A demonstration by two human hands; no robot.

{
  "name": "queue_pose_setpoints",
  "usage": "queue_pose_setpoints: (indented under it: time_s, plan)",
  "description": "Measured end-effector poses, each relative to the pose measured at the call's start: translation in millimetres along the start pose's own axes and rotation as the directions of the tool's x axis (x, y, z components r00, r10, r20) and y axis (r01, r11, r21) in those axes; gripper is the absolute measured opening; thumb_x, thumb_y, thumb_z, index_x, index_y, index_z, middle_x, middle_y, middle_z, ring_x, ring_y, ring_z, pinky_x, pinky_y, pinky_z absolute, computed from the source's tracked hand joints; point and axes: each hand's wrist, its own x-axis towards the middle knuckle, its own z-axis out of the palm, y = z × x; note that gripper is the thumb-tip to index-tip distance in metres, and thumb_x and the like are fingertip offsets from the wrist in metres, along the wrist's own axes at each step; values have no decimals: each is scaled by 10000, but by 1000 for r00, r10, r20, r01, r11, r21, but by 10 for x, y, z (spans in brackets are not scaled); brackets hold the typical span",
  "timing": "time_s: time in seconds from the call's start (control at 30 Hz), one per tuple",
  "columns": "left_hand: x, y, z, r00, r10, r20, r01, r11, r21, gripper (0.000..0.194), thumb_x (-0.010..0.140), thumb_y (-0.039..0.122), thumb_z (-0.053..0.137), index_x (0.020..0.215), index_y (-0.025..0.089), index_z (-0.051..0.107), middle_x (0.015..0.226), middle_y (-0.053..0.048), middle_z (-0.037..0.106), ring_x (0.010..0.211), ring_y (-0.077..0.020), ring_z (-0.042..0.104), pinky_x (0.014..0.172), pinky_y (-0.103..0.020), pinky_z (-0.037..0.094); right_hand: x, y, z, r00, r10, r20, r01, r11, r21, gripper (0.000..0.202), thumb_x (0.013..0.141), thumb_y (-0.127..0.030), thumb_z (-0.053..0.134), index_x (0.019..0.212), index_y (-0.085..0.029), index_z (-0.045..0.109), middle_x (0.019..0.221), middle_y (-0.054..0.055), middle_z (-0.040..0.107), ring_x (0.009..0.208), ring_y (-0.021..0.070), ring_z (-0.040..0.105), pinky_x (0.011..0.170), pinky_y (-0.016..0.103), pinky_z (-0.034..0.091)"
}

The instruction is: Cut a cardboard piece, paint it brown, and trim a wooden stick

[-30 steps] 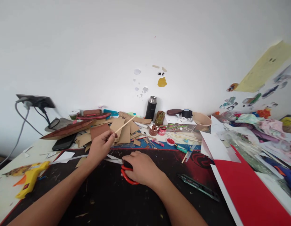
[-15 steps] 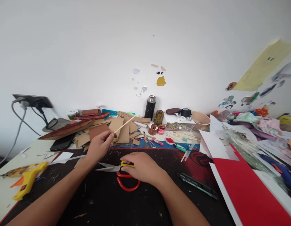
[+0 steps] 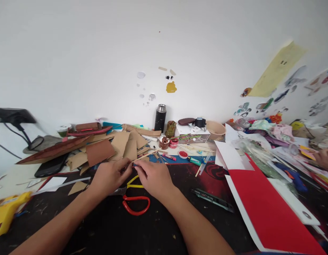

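Note:
My left hand (image 3: 110, 177) is closed on a thin wooden stick (image 3: 144, 156) that points up to the right. Beside it, my right hand (image 3: 154, 177) has its fingertips pinched at the stick's near end. Just below both hands, scissors (image 3: 136, 205) with one red and one yellow handle lie on the black mat (image 3: 126, 233); their blades are partly hidden behind my left wrist.
Cardboard pieces (image 3: 124, 144) and a black flask (image 3: 160, 119) stand at the back. A yellow glue gun (image 3: 10, 212) lies left, a cutter (image 3: 213, 200) and red sheet (image 3: 267, 209) right. Another person's hand (image 3: 324, 159) shows at the far right edge.
My right hand has left the scissors and moved up to the stick. My left hand has come down beside it, lowering the stick. The view has shifted to the right.

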Motion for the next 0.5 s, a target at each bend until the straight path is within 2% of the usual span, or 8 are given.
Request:
queue_pose_setpoints:
  time_s: [0.2, 0.5]
  plan:
    - [-21, 70, -12, 989, 151, 2, -150, 987, 53, 301, 972, 412, 501, 814, 253, 701, 635, -27, 719, 552, -193, 658, 545, -300, 334, 13, -22, -15, 998, 8, 68, 0, 994, -110, 307, 1116, -316, 468, 1331, -229, 668, 1170, 83, 812, 999, 259, 777, 829, 343, 536]
    - [-18, 38, 21, 974, 228, -5, -225, 963, 146, 307, 956, 413, 503, 812, 252, 721, 610, -55, 717, 526, -225, 656, 521, -318, 302, 33, -25, -15, 996, 29, 86, -14, 986, -167, 307, 1116, -329, 447, 1309, -241, 669, 1137, 70, 819, 958, 247, 781, 798, 325, 536]
